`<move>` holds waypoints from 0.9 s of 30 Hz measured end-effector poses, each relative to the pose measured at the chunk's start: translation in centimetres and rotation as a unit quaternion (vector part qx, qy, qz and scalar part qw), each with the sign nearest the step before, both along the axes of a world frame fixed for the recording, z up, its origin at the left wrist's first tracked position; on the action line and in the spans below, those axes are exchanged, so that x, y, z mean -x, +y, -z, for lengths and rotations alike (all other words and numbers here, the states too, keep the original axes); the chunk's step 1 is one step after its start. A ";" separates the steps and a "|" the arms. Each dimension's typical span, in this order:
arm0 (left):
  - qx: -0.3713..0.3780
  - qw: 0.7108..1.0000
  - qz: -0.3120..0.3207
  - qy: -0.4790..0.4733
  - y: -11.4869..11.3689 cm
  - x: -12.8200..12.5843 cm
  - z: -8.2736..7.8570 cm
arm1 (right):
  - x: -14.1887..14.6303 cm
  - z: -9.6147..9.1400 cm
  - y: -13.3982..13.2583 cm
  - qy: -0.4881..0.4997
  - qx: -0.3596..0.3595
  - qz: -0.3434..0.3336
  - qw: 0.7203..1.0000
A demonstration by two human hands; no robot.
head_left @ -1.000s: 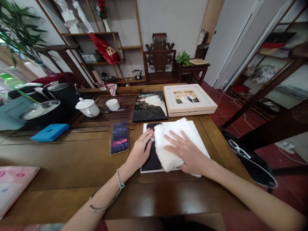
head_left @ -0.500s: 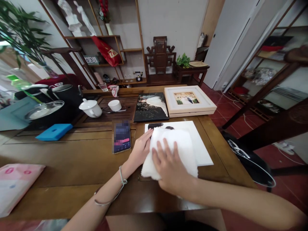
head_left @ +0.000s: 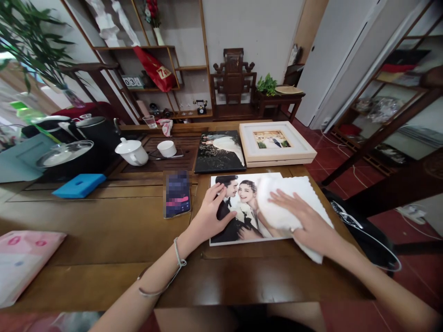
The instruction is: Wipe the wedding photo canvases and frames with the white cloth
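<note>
A large frameless photo print (head_left: 238, 216) of a couple lies flat on the wooden table (head_left: 104, 230) in front of me. My left hand (head_left: 211, 214) rests on the print's left edge, fingers spread flat, pinning it down. My right hand (head_left: 304, 221) lies palm-down with fingers stretched out on a white cloth (head_left: 294, 205), pressing it against the right part of the print. The cloth overhangs the print's right edge.
A phone (head_left: 177, 199) lies left of the print. Behind it are a dark photo print (head_left: 219, 151) and a white framed photo (head_left: 277, 142). A teapot (head_left: 130, 152), cup (head_left: 166, 148), blue box (head_left: 79, 185) and pots (head_left: 69, 147) stand at left; a pink packet (head_left: 20, 263) lies near left.
My right hand has swept the white cloth from the print's left and middle over to its right side, uncovering the couple's picture. My left hand has stayed on the left edge.
</note>
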State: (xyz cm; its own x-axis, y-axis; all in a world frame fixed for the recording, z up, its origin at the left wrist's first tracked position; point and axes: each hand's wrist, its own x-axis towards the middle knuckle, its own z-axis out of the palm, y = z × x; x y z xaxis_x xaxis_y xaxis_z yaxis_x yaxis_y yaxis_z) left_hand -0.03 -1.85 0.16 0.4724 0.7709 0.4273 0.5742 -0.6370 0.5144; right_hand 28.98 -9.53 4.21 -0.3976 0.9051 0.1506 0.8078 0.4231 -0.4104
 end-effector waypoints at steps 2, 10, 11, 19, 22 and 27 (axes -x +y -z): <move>-0.002 1.000 0.004 -0.005 -0.1 -0.1 0.1 | -1.5 0.6 1.5 0.040 -0.010 0.028 0.999; 0.019 0.999 0.023 -0.016 -0.1 -0.2 0.4 | 2.6 0.0 5.4 0.036 0.011 0.045 0.998; 0.022 0.999 0.024 -0.013 -0.1 -0.2 0.4 | 3.5 -0.4 5.9 0.047 0.023 0.038 0.998; 0.009 0.999 0.041 -0.002 -0.4 -0.4 -0.1 | 10.0 -3.6 10.8 0.123 0.068 -0.042 0.989; 0.011 0.999 0.044 -0.004 -0.5 -0.4 -0.3 | 10.6 -3.8 11.4 0.120 0.070 -0.058 0.989; 0.015 0.999 0.042 -0.010 -0.3 -0.2 -0.1 | 7.0 -2.7 9.7 0.088 0.060 -0.034 0.994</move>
